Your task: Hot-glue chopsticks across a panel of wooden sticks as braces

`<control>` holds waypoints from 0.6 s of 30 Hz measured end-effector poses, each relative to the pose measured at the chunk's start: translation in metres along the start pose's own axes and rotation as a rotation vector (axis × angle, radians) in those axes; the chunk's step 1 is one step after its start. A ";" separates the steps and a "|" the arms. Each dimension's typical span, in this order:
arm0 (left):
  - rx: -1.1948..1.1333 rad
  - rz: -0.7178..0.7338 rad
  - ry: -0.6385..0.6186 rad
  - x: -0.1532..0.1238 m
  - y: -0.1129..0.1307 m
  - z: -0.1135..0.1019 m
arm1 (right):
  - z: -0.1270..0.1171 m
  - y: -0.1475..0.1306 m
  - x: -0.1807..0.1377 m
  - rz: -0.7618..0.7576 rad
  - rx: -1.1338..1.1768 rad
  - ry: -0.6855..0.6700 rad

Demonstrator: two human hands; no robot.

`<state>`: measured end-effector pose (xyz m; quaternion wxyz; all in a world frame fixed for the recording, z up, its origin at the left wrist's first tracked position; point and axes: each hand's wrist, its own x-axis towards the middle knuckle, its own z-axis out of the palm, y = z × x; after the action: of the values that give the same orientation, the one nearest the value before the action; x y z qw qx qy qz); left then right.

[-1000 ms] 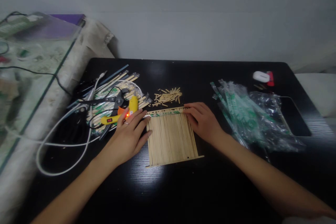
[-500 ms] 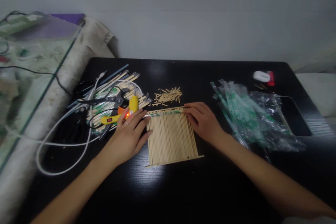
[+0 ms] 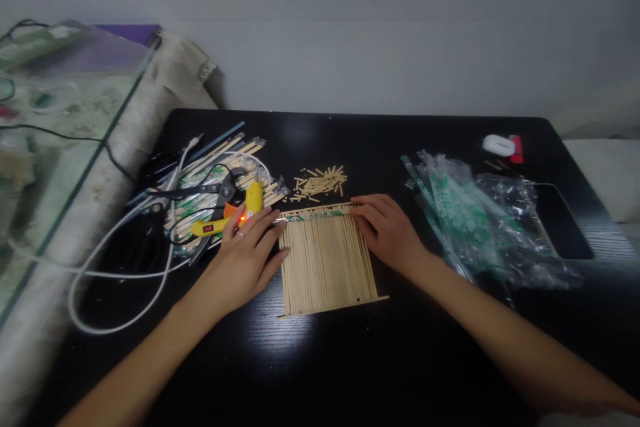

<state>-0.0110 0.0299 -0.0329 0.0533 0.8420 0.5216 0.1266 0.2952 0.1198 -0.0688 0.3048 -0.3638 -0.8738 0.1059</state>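
A flat panel of wooden sticks laid side by side (image 3: 325, 267) lies on the black table, with a crosswise stick along its near edge. Across its far edge runs a clear wrapped strip with green print (image 3: 320, 214); what is inside is hard to make out. My left hand (image 3: 245, 250) rests with fingers stretched apart, fingertips at the strip's left end and thumb at the panel's left side. At the other end, the bent fingers of my right hand (image 3: 387, 230) close on the strip's right tip. Beyond the panel is a pile of short cut stick pieces (image 3: 323, 182).
Left of the panel, a yellow glue gun (image 3: 254, 197) with a lit red light and black-handled pliers (image 3: 200, 191) lie on wrapped chopsticks (image 3: 190, 223). A white cable (image 3: 75, 300) loops nearby. Empty plastic wrappers (image 3: 465, 220), a phone (image 3: 565, 223) and a white case (image 3: 497, 145) are at right.
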 end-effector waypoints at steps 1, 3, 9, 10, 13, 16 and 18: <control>-0.007 -0.003 0.004 0.000 0.000 0.000 | 0.000 0.000 0.000 0.003 0.004 -0.002; -0.019 -0.007 0.011 0.000 0.000 0.000 | 0.001 0.001 -0.001 0.005 0.011 0.001; 0.020 0.016 0.001 -0.001 -0.001 0.002 | 0.001 0.001 -0.001 0.007 0.021 0.002; 0.026 0.019 -0.002 -0.001 -0.001 0.002 | 0.001 0.000 -0.001 0.001 0.018 0.005; 0.020 0.019 0.002 -0.001 -0.002 0.003 | 0.001 0.000 -0.001 -0.011 0.006 0.011; 0.002 0.018 0.015 -0.001 -0.001 0.002 | 0.001 0.001 -0.002 -0.003 0.008 0.004; 0.001 0.018 0.017 -0.001 -0.001 0.002 | 0.002 0.002 -0.002 -0.004 0.008 0.000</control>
<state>-0.0114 0.0297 -0.0348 0.0470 0.8457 0.5144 0.1340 0.2964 0.1197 -0.0720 0.3066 -0.3608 -0.8741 0.1086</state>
